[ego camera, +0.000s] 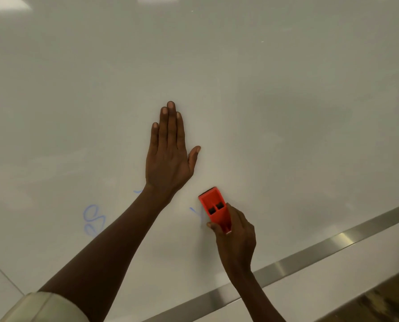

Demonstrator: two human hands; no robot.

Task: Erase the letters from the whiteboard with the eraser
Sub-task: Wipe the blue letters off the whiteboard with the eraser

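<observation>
A white whiteboard (pixel 263 112) fills most of the view. My left hand (pixel 169 154) lies flat against it, fingers straight and together, thumb out, holding nothing. My right hand (pixel 234 233) grips a red eraser (pixel 214 209) pressed to the board lower right of the left hand. A faint blue stroke (pixel 195 211) shows just left of the eraser. A blue looped letter (pixel 93 220) sits further left, beside my left forearm. Another short blue mark (pixel 138 192) peeks out above that forearm, mostly hidden by it.
A metal frame strip (pixel 310 254) runs diagonally along the board's lower edge at the right. Below it is a pale wall band and a dark brownish floor (pixel 384 303). A thin seam (pixel 3 273) crosses the lower left corner.
</observation>
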